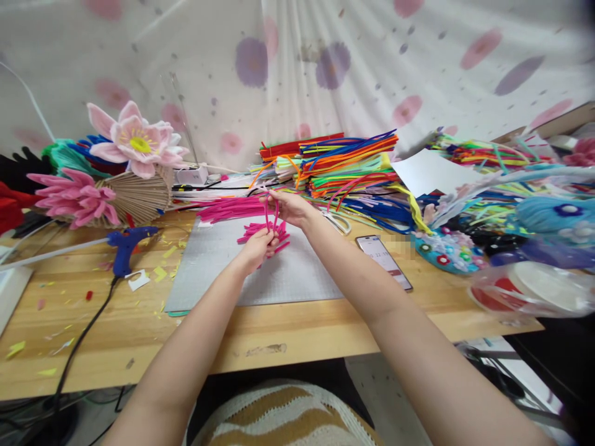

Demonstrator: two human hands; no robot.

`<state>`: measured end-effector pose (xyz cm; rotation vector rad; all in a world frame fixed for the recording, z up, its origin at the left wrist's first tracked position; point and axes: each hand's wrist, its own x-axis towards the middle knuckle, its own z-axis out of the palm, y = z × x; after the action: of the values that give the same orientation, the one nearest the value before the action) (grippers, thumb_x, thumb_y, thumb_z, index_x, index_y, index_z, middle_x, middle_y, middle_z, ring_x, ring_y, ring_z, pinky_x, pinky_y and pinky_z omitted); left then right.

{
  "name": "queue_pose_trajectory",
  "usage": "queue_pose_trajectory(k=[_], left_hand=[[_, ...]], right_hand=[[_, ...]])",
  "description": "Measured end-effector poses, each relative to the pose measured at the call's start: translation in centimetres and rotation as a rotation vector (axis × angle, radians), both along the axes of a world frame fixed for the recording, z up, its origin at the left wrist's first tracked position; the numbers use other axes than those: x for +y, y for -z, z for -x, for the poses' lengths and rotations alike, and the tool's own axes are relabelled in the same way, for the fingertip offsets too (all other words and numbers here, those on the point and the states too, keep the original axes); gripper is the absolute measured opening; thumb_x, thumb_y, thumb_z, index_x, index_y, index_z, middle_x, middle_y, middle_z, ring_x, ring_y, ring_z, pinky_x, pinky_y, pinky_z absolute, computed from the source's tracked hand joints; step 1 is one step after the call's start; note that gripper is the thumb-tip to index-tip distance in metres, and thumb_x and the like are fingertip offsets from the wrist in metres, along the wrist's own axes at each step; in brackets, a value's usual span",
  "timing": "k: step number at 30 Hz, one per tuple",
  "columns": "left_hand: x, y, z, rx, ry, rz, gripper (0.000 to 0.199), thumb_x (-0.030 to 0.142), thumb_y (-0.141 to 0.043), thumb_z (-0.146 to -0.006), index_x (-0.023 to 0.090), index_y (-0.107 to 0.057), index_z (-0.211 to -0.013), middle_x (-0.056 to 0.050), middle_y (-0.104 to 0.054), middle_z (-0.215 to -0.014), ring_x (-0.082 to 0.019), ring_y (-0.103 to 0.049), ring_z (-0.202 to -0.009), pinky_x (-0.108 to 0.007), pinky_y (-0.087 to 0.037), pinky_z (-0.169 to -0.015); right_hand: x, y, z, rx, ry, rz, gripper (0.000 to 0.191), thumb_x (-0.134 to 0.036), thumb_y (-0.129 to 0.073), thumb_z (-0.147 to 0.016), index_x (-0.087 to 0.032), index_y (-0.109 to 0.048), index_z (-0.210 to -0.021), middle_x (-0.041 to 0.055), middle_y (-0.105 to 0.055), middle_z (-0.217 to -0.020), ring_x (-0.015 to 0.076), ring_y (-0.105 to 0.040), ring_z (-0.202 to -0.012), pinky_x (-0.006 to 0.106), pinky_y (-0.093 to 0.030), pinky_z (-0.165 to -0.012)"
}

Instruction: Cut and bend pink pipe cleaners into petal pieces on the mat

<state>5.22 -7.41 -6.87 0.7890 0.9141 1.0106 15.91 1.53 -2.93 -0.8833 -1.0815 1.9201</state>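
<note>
Over the grey cutting mat (pixel 209 272), both hands hold a magenta pipe cleaner (pixel 267 214) bent into a narrow upright loop. The fingers of my left hand (pixel 261 246) are closed on its lower part. Higher up and a little to the right, my right hand (pixel 289 208) pinches its top. Short magenta pieces (pixel 251 230) lie on the mat behind and beside my left hand, partly hidden by it. A bundle of long magenta pipe cleaners (pixel 227 208) rests along the mat's back edge.
A blue glue gun (pixel 126 248) with a black cord lies left of the mat. Scissors (pixel 341 223) and a phone (pixel 385 262) are to the right. Coloured pipe cleaner bundles (pixel 348 164) line the back. A lidded cup (pixel 530 288) stands at the right edge, pink flowers (pixel 139 141) at the left.
</note>
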Motion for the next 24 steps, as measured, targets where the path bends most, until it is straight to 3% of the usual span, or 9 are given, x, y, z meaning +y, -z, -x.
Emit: queue_pose_trajectory(k=[5,12,16,24], left_hand=[[-0.1,0.0,-0.2,-0.054,-0.026,0.017,0.021,0.02,-0.046,-0.083,0.008,-0.06,-0.073,0.003,-0.034,-0.052,-0.002,-0.031,-0.041,-0.014,-0.026,-0.038],[-0.2,-0.6,0.0,-0.021,0.018,0.088,0.019,0.008,-0.045,-0.082,0.006,-0.063,-0.078,-0.005,-0.057,-0.062,-0.008,-0.056,-0.059,-0.022,-0.048,-0.063],[0.0,-0.6,-0.1,-0.016,0.017,0.1,0.019,0.009,-0.044,-0.083,0.006,-0.061,-0.076,-0.009,-0.063,-0.067,-0.013,-0.061,-0.061,-0.028,-0.051,-0.066],[0.2,-1.1,-0.5,-0.041,-0.074,0.139,0.025,0.005,-0.036,-0.084,0.005,-0.059,-0.072,-0.008,-0.061,-0.061,-0.01,-0.059,-0.056,-0.025,-0.05,-0.064]], right_hand=[[0.2,0.1,0.0,-0.055,0.046,0.03,0.024,-0.023,-0.047,-0.083,-0.015,-0.054,-0.062,-0.0003,-0.06,-0.059,0.006,-0.051,-0.052,0.017,-0.033,-0.046],[0.4,-0.2,0.3,-0.149,0.051,-0.005,0.02,-0.02,-0.045,-0.084,-0.014,-0.051,-0.066,-0.0021,-0.056,-0.055,0.0061,-0.055,-0.052,0.016,-0.026,-0.04],[0.5,-0.1,0.5,-0.123,0.021,-0.059,0.017,-0.02,-0.044,-0.083,-0.014,-0.051,-0.069,-0.0029,-0.056,-0.057,0.0054,-0.055,-0.05,0.015,-0.026,-0.039],[0.1,-0.4,0.8,-0.026,0.111,-0.033,0.022,-0.018,-0.04,-0.084,-0.013,-0.047,-0.063,-0.003,-0.053,-0.055,0.005,-0.054,-0.048,0.016,-0.023,-0.039]])
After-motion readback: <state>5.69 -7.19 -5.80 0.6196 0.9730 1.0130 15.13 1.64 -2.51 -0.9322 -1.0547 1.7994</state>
